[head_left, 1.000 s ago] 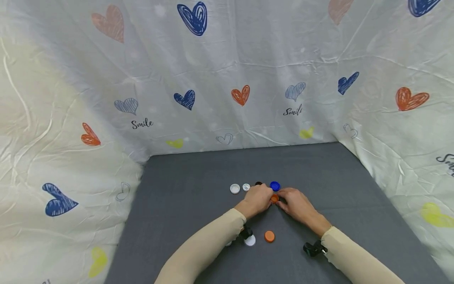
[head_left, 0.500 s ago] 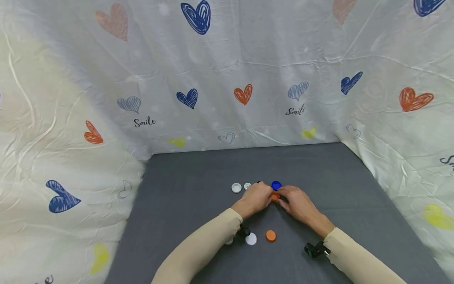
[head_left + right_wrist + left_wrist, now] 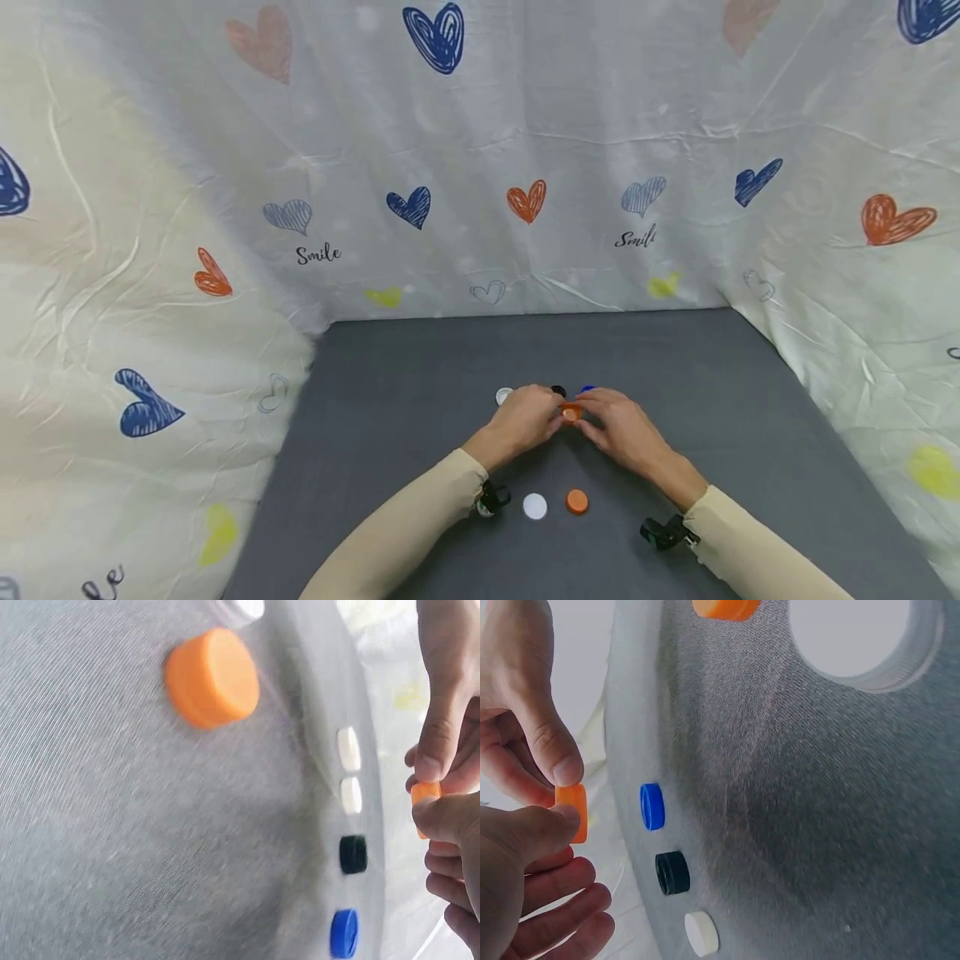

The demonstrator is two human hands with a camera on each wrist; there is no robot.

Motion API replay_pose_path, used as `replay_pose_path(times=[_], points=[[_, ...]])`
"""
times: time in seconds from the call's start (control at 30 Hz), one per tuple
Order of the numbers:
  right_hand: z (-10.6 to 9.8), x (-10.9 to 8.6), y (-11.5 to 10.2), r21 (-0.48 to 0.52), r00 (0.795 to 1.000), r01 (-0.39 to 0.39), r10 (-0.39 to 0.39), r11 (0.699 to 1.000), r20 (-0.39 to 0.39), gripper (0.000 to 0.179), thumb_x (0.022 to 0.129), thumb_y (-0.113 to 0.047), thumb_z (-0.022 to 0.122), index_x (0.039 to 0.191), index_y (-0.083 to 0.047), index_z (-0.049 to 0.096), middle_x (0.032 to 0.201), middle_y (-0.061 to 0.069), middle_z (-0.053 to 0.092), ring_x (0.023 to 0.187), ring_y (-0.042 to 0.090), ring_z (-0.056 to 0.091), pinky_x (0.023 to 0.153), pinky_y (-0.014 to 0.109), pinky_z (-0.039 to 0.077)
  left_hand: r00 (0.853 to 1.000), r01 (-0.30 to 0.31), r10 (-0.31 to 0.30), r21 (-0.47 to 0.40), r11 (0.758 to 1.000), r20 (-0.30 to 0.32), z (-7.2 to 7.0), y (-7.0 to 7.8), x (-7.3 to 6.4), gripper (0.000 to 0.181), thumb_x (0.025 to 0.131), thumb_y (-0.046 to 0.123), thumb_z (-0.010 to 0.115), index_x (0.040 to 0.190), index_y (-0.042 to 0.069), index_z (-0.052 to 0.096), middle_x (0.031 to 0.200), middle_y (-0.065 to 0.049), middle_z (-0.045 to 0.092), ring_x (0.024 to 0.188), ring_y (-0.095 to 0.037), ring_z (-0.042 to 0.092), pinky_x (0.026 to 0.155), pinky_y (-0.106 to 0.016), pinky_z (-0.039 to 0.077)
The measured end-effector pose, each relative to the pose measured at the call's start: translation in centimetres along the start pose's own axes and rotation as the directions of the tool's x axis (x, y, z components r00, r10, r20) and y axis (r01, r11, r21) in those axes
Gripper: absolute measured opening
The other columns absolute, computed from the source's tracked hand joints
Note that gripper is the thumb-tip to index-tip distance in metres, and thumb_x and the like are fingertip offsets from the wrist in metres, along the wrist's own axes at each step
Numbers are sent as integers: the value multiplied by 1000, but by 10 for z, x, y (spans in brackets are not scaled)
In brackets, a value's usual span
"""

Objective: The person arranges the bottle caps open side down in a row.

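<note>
An orange bottle cap (image 3: 571, 414) is held up between both hands, its round face turned to the head camera. My left hand (image 3: 522, 418) pinches it from the left, with the thumb across the cap in the left wrist view. From the right, my right hand (image 3: 626, 427) pinches it at the opposite edge. Behind the hands a row of caps lies on the grey cloth: a blue cap (image 3: 652, 806), a black cap (image 3: 673, 873) and two white ones, the larger white cap (image 3: 349, 749) at the far left. In the head view, the hands partly cover this row.
Nearer the body lie a second orange cap (image 3: 577, 501) and a white cap (image 3: 535, 506). A black wrist camera (image 3: 492, 498) on the left arm hangs beside them. White heart-print curtains (image 3: 480, 167) close off the grey table's (image 3: 420, 358) back and sides.
Both hands have shifted slightly left with the orange cap, and its face now shows more to the head camera. The right hand now covers more of the blue cap. The near caps stay put.
</note>
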State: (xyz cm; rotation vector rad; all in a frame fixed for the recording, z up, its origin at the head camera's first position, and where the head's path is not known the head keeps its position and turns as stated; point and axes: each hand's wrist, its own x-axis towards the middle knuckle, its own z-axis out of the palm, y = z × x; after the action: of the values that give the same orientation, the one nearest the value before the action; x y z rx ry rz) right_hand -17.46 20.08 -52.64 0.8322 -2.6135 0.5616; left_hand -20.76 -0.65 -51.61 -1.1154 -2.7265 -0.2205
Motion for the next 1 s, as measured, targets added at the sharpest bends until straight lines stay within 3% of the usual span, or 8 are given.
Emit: replay_pose_path(times=[0.33,0.43,0.6,0.83,1.0], points=[[-4,12,-20,35,991,112,-109,993,-77,37,82,-22,84,114,-6,75,116,9,73,113,29,66,95,50,53,994,-21,19,-15,1000,-105,-22,-12,-27,21,95,35,70,108,20,75,100,7,75,91,-10,70,77,-29,58],[-7,17,-25,50,986,141,-135,989,-99,39,86,-29,80,116,-6,74,119,9,72,115,29,65,96,50,53,992,-17,13,-33,999,-123,-30,-15,-32,23,94,36,71,110,20,75,102,7,75,95,-9,69,81,-28,57],[-7,22,-31,70,982,160,-152,985,-111,40,89,-34,77,119,-6,73,121,9,71,118,28,64,98,49,52,984,-33,28,-29,999,-174,-38,-20,-41,23,91,34,75,109,19,75,102,7,75,96,-10,69,82,-27,57],[-6,26,-38,96,973,185,-169,978,-157,41,85,-26,82,120,-7,73,123,8,71,119,28,63,102,50,49,969,-58,53,-12,998,-242,-45,-24,-51,26,89,32,77,110,17,75,102,5,75,95,-10,69,82,-27,57],[-4,29,-43,118,971,185,-163,976,-173,41,92,-37,73,121,-7,73,123,8,71,119,27,63,102,49,50,958,-62,56,-14,998,-280,-45,-27,-57,27,88,31,79,110,17,75,101,5,74,93,-9,69,81,-26,57]])
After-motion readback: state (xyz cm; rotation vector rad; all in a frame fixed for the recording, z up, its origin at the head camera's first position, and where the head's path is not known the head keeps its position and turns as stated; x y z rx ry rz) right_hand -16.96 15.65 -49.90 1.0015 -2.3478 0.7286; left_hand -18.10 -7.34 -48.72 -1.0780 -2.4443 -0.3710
